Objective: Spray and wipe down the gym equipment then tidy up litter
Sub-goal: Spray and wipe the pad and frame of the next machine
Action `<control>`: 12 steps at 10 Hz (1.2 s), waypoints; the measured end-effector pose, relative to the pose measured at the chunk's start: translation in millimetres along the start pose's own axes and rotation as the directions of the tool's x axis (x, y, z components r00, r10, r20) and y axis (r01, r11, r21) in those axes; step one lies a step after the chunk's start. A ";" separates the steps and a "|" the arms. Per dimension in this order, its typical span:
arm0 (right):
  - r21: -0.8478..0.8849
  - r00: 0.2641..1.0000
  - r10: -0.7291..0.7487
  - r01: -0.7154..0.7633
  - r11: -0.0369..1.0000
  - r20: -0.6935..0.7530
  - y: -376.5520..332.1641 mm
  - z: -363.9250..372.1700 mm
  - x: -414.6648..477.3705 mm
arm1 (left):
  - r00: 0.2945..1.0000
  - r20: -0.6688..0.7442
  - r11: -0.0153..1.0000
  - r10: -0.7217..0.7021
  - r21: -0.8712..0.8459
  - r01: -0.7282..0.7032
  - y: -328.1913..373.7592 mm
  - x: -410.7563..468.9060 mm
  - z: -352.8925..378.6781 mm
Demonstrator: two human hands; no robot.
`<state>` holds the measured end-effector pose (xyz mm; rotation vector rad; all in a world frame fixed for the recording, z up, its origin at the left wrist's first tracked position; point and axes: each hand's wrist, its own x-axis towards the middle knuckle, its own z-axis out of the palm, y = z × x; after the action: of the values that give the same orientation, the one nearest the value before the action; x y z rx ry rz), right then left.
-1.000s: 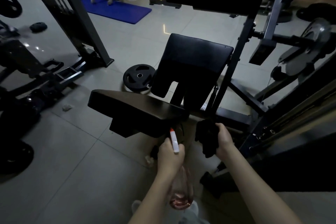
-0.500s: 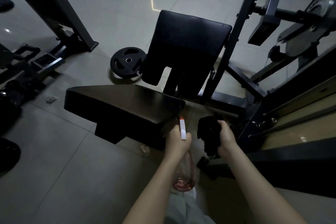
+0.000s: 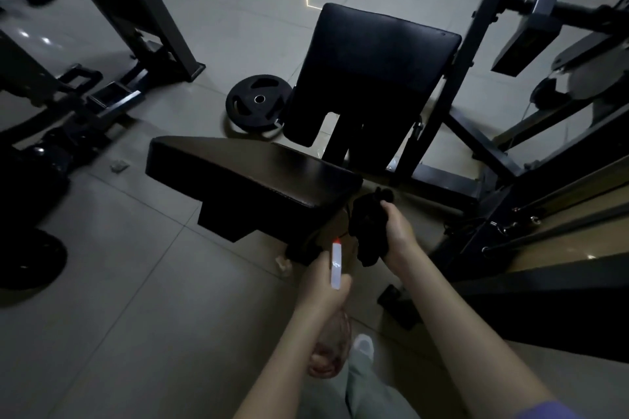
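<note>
While the left hand (image 3: 325,286) is wrapped round the neck of the spray bottle (image 3: 335,269), nozzle aimed toward the near corner of the seat pad (image 3: 252,173), the right hand (image 3: 398,231) clutches a bunched dark cloth (image 3: 367,228) just beside that corner. The nozzle sits low against the pad's edge, so a squeeze may send mist under the pad or onto the floor (image 3: 136,282) rather than the top surface, leaving a slick patch near the shoe (image 3: 363,345). Dim light makes missed streaks on black padding likely. The back pad (image 3: 374,58) is touched by neither hand, and a paper scrap (image 3: 119,166) on the tiles could be overlooked.
</note>
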<state>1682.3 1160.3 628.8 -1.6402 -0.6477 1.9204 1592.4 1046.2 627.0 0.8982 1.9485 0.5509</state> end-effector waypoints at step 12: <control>0.209 0.999 -0.001 -0.007 0.978 0.037 32.0 73.0 21.6 | 0.969 0.123 0.963 -0.215 0.189 0.190 -46.2 -24.4 -42.4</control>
<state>1604.7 1149.4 602.6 -1.4787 -0.4401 1.9523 1546.8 996.8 630.3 0.8103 1.9503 0.1913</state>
